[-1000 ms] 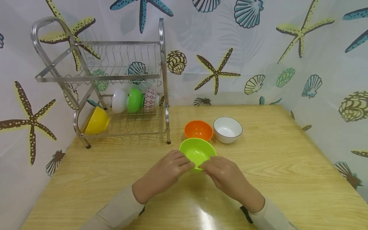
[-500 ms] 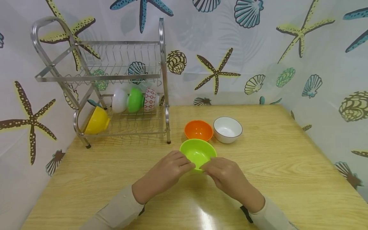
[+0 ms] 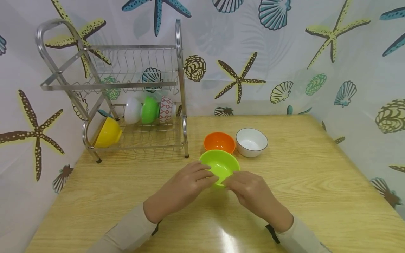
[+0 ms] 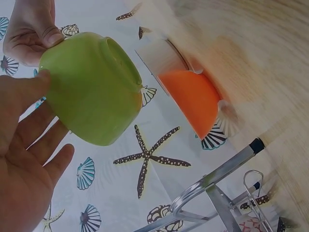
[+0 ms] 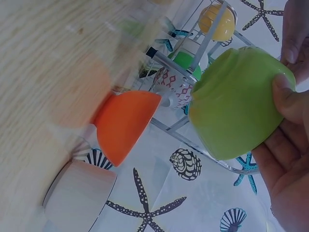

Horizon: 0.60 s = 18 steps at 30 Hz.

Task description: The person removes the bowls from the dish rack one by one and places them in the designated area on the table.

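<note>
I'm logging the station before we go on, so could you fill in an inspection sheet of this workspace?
Surface: glossy wood-grain table, glare near the front.
Job's things: lime-green bowl, held above the table, opening visible in the head view.
Clutter: orange bowl and dark-rimmed white bowl side by side, upright, beyond the held one; metal rack with yellow bowl, plain white bowl, green bowl and red-patterned bowl on its lower tier.
Grippers: left hand and right hand, bare, both gripping the lime-green bowl's near side.
Cables: nothing seen.
Surroundings: pale sheet printed with starfish and shells.
</note>
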{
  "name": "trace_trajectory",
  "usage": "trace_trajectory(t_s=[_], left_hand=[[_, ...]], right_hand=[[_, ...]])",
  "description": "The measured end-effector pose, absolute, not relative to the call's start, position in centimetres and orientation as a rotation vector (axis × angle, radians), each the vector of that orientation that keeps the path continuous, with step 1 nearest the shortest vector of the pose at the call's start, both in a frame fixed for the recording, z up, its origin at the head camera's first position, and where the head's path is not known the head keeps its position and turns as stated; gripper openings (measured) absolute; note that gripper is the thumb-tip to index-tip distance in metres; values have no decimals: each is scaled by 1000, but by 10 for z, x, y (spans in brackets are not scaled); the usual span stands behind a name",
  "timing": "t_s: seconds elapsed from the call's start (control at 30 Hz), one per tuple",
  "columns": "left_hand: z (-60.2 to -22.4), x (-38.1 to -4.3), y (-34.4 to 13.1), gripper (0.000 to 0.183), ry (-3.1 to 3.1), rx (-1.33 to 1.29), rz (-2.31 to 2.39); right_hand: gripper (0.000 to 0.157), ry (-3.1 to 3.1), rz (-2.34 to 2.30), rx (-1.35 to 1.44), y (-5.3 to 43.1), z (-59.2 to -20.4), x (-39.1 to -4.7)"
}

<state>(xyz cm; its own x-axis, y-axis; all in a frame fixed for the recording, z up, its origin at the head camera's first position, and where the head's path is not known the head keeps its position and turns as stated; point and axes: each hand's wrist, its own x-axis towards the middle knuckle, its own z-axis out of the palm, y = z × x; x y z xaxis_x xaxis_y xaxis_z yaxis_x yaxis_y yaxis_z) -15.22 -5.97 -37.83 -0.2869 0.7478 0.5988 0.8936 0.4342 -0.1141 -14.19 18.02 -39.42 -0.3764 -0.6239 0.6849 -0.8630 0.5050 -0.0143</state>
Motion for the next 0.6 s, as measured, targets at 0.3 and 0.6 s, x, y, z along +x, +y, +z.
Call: trace_trajectory(t_s=[0.3, 0.6], left_hand=[[-371, -155, -68, 47, -2128, -1325, -486], [-368, -161, -84, 53, -2234, -1227, -682]], right_hand=[[12, -2132, 515, 1173, 184, -388, -142], [13, -2098, 536, 1104, 189, -381, -145]])
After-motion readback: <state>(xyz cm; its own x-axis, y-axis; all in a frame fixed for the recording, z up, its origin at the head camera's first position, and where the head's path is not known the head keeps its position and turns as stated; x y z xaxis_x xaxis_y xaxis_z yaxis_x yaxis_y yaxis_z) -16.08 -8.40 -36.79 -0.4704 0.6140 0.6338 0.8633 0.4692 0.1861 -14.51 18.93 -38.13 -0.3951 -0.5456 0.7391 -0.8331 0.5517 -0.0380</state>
